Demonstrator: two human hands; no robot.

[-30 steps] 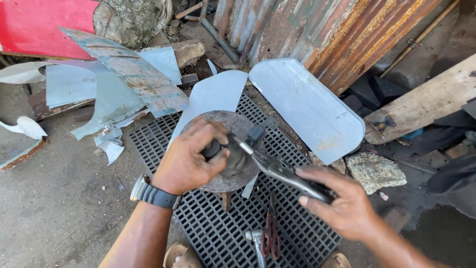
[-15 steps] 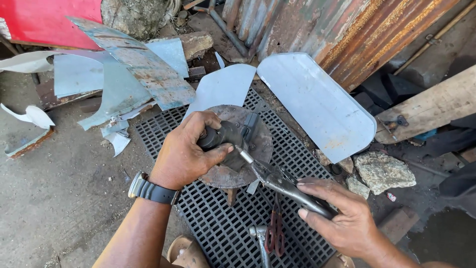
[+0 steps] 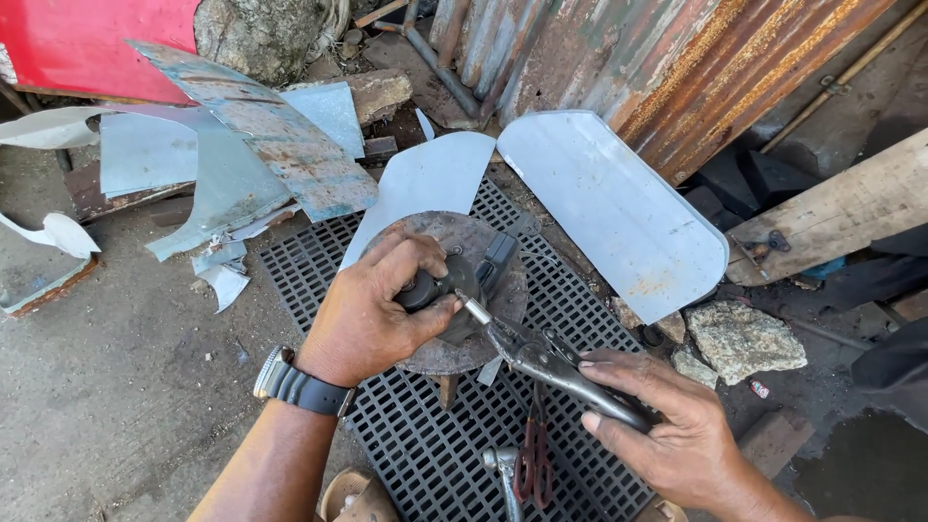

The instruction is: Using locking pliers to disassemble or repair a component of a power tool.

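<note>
Rusty steel is making up the round disc (image 3: 454, 290) that is lying near the middle of the black plastic grating (image 3: 425, 425), toward its far edge. The left hand (image 3: 372, 314) is closing around a small dark knob-like part (image 3: 425, 287) on top of the disc, fingers curled tight over it and thumb pressing from the near side. The right hand (image 3: 677, 435) is wrapping shut around the handles of grey locking pliers (image 3: 551, 362), whose nose is biting a short bright pin (image 3: 476, 309) just beside the knob.

The disc is looking heavy and stiff, rough enough not to slip, so it is best taken by its rim; the small part is looking hard and smooth, and a full-finger wrap like this one seems the sure hold. The pliers are likely carrying the turning load, so their handles want a firm squeeze.

Pale sheet-metal blades (image 3: 609, 208) are spreading out beyond the far edge of the grating, against a rusted corrugated sheet (image 3: 677, 68). Red-handled snips (image 3: 532, 464) are lying at the near edge, and a rock (image 3: 744, 338) is sitting off the right edge.
</note>
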